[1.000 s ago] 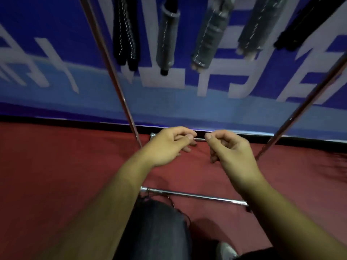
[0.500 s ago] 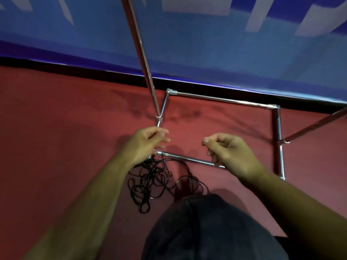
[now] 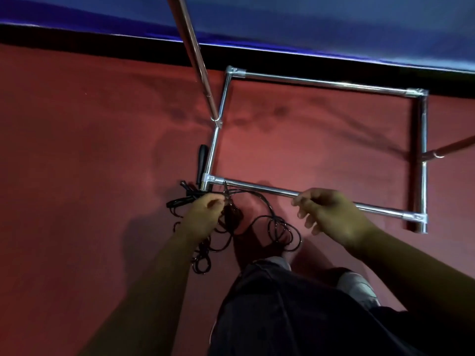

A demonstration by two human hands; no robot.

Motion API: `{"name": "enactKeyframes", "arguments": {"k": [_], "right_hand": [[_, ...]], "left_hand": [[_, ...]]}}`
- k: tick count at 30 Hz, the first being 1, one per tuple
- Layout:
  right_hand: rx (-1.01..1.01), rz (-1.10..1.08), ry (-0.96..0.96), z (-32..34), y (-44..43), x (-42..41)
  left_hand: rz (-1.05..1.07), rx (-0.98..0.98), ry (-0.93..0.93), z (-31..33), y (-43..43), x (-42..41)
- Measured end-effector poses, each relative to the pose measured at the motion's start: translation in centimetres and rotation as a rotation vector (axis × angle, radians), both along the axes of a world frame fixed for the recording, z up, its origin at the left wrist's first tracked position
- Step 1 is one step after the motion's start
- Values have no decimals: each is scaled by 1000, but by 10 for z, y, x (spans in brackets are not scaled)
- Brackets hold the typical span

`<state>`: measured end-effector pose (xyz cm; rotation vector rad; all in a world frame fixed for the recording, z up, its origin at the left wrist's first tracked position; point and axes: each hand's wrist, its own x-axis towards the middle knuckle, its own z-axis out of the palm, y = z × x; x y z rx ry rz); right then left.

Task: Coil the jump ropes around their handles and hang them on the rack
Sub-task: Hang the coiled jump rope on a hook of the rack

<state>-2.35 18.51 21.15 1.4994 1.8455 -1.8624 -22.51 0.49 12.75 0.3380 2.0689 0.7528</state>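
Black jump rope [image 3: 277, 228] lies in a loose tangle on the red floor [image 3: 90, 150], at the near-left corner of the chrome rack base [image 3: 321, 84], loops spilling back toward the person's feet; one black handle [image 3: 201, 160] lies just outside the left side tube, long axis parallel to it and pointing away from the person; left grip [image 3: 204, 217] is the nearer, directly over the tangle, handle just beyond its fingertips; thumb and forefinger curled together at the strands, cannot tell whether they have hold; forearm reaches forward and down; right grip [image 3: 334, 217] hovers over the front tube [image 3: 262, 188], fingers loosely curled, empty, well right of the tangle; judgement: left takes the handle, reaching forward along its axis.
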Motion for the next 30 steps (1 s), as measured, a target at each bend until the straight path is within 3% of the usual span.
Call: {"name": "enactKeyframes", "arguments": {"k": [5, 7, 14, 16, 18, 20, 23, 30], "right_hand": [[-14, 25, -40, -16, -4, -1], [-3, 48, -31, -23, -8, -7], [-30, 110, 18, -33, -14, -20], [-35, 115, 20, -36, -15, -22], [-16, 140, 4, -39, -16, -23], [-8, 173, -6, -41, -15, -22], [-41, 189, -32, -42, -15, -20], [-38, 218, -77, -42, -16, -19]], "left_hand": [[122, -128, 192, -29, -30, -12], [173, -146, 150, -36, -32, -15], [-89, -194, -98, -51, -24, -8], [-125, -241, 69, -59, -22, -14], [16, -240, 221, -70, -21, -28], [131, -234, 223, -85, -24, -45], [50, -305, 171, -117, -29, -62], [-13, -279, 204, -101, -8, -58]]}}
